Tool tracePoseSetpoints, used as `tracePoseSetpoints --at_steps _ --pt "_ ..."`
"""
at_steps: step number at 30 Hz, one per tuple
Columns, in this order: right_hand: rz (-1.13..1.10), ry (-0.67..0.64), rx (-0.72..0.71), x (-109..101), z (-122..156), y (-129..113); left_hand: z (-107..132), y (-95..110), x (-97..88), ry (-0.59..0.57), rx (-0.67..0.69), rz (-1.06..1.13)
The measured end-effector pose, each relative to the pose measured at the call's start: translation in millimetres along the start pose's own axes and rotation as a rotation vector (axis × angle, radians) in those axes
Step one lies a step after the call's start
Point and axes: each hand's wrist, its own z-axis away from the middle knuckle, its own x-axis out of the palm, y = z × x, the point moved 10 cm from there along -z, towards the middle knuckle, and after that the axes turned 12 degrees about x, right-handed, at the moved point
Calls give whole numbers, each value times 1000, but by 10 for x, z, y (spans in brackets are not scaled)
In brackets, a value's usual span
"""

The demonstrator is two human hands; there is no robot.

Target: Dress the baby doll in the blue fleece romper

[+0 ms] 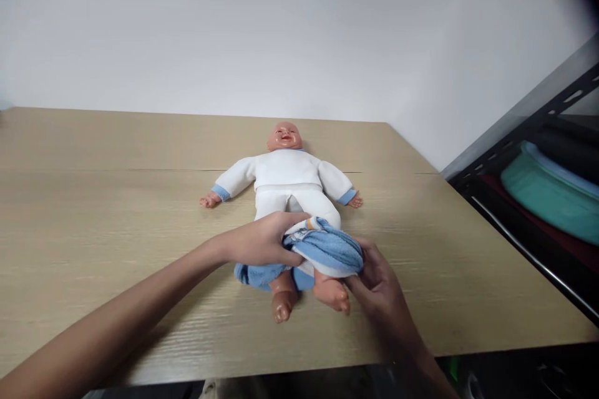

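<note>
A baby doll (pixel 287 168) in a white top and white trousers with blue cuffs lies on its back, head toward the wall and bare feet toward me. Around its lower legs is a bunched blue and white cloth garment (pixel 327 250), perhaps small trousers; its exact kind is unclear. My left hand (pixel 264 240) grips the cloth between the legs, thumb below and fingers partly hidden behind it. At the other side, my right hand (pixel 374 280) pinches the cloth's edge beside the doll's foot (pixel 332 294). The other foot (pixel 283 305) sticks out below the cloth.
The doll lies on a light wooden table (pixel 116 218) that meets a white wall (pixel 210 31). To the right stands a dark metal shelf (pixel 528 255) holding a green basin-like thing (pixel 547 193). The table's front edge is close to me.
</note>
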Motion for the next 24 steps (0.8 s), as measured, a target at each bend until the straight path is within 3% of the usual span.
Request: tracePoseSetpoints --at_steps 6,9,11,14,16,18,22,24 --pt "484 -318 -27 23 -206 -321 166 118 -139 47 66 -322" --pt "644 -380 -65 20 -238 -437 375 155 -187 123 97 -487" --pt "649 -385 -123 27 -277 -535 545 97 -255 205 47 -570" --pt "571 -323 -216 12 -439 -651 721 -49 -336 284 -44 -556" --pt "437 -295 -202 0 -619 -621 728 -116 -340 283 -39 -449" --pt "287 -295 -123 27 -812 -487 699 -173 -372 318 -21 -310" --pt "-14 -227 125 131 -1043 -78 757 -397 -491 570 -47 -59" --pt "-194 -174 274 194 -1034 141 831 -506 -447 662 -46 24"
